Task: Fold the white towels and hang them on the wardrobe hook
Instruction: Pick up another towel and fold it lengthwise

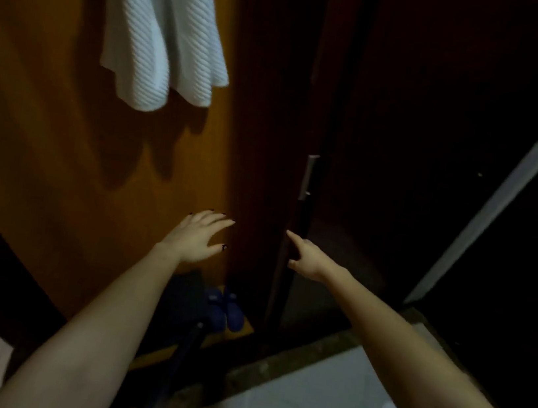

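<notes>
One bed (319, 401): nearest, at 5 o'clock, under a white sheet. More white cloth is bunched at its 4 o'clock corner, and I cannot tell if that is a towel.
Slippers (228, 309): a blue pair at 6 o'clock, low by the foot of the wardrobe, between the two forearms.
Left hand (197, 235): just below centre. Its fingers (220, 219) are straight and spread, holding nothing, on or just off the door.
Right hand (305, 255): at 3 o'clock of the left hand, forefinger stretched toward the door's dark edge. The other fingers are lost in shadow, so I cannot tell whether it grips that edge. It carries no towel.
Wardrobe door (60, 157): an orange-brown panel filling 9 o'clock. A metal handle (309, 175) sits at 12 o'clock of the right hand.
Towel (163, 33): white and ribbed, hanging at 11 o'clock high on the door, well apart from both hands. The hook is out of view.
Step in hand: probably one towel is hung and the hands are now busy with the door.
Next move: likely turn back to the bed for any towel left, fold it flat, and lift it high enough to catch the hook.
</notes>
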`<state>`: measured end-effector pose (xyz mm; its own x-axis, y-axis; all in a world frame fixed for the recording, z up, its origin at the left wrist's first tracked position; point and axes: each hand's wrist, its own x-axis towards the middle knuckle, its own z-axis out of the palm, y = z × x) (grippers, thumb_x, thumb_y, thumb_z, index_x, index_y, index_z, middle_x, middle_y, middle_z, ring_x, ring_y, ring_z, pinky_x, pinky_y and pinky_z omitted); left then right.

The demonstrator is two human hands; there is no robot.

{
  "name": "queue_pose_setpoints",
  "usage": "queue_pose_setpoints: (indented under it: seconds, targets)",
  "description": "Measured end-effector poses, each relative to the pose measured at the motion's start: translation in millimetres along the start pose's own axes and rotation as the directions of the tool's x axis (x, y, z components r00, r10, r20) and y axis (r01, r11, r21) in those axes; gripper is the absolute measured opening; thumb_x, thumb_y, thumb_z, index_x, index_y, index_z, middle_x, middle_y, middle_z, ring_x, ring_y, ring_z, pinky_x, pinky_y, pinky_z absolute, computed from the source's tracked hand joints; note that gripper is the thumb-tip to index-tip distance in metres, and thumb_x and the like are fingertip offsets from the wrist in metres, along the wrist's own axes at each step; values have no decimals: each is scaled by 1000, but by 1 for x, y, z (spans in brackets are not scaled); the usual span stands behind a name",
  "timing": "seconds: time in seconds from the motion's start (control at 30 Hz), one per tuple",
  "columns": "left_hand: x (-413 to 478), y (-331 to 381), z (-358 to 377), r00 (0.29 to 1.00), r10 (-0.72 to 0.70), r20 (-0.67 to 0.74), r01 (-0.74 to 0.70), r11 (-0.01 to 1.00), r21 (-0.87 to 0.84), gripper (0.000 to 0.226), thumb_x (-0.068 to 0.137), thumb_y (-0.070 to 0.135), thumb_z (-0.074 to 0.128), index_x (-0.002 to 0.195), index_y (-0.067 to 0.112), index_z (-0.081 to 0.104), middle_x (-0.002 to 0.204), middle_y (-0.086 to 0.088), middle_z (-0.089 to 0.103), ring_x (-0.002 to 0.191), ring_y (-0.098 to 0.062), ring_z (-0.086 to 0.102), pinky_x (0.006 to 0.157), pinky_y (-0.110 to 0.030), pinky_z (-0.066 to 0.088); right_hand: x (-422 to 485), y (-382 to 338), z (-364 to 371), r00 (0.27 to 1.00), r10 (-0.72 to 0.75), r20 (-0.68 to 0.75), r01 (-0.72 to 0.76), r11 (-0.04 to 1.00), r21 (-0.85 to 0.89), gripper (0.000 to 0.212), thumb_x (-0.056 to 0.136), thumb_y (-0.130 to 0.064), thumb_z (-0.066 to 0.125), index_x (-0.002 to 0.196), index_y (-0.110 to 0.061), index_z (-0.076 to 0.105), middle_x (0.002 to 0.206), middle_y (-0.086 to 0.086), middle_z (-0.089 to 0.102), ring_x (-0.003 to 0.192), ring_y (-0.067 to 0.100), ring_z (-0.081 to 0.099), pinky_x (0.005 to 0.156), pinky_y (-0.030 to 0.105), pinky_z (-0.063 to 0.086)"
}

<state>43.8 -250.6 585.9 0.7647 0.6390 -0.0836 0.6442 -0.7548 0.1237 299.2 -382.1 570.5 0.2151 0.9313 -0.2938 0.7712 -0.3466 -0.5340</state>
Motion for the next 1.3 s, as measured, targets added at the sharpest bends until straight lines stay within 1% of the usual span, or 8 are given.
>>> queue_pose_setpoints:
  seconds: [0.17,0.3,0.47,0.63,0.87,1.0,1.1,1.3]
  targets:
    - [41,87,52,980,184,77,-183,983,-25,60,97,45,43,150,37,15,159,5,13,146,-20,8,118,-45,11,-62,105,23,953,301,-16,-299,951,72,76,98,-23,55,156,-28,6,157,15,23,139,31,36,111,37,34]
    - [89,167,91,927,347,146,-348,937,-16,60,97,43,44,150,36,16,158,4,15,146,-20,10,118,-42,13,-114,179,43,891,453,-41,-441,882,170,75,97,-23,54,156,-25,7,157,15,25,139,31,35,111,35,33]
    - [140,274,133,793,553,256,-561,827,-51,61,97,40,46,150,35,17,159,2,15,146,-22,9,118,-42,13,-172,260,60,820,570,-47,-530,788,314,73,97,-18,53,156,-25,10,159,12,25,142,29,31,113,31,27]
    - [188,380,169,646,701,303,-709,698,-105,62,96,35,47,150,33,18,158,1,17,145,-22,11,117,-42,15,-215,339,68,700,708,-94,-605,657,449,67,97,-15,53,155,-19,19,157,11,30,143,28,31,113,31,26]
    - [283,501,229,495,756,427,-807,583,-96,65,95,35,48,151,34,13,159,0,14,145,-23,13,116,-45,18,-226,455,38,534,839,-105,-622,474,623,66,98,-13,52,155,-15,19,157,11,29,143,29,31,112,30,28]
    - [331,562,246,462,767,445,-812,568,-135,64,95,32,50,150,32,17,158,-1,18,144,-24,16,116,-45,19,-227,502,11,444,893,-77,-604,361,710,64,98,-13,51,154,-11,19,158,9,28,144,27,30,111,28,27]
    - [359,601,259,388,807,446,-838,510,-193,64,94,29,53,150,29,23,157,-4,23,143,-28,21,114,-48,23,-226,535,-5,376,925,-46,-613,286,736,66,98,-15,54,154,-8,19,158,11,28,143,29,31,111,30,28]
    - [432,677,305,252,818,518,-867,428,-256,64,94,28,53,150,30,21,158,-2,20,144,-26,19,115,-50,21,-195,614,-35,295,955,4,-559,169,812,66,99,-17,54,154,-9,18,155,14,32,142,29,33,108,27,28]
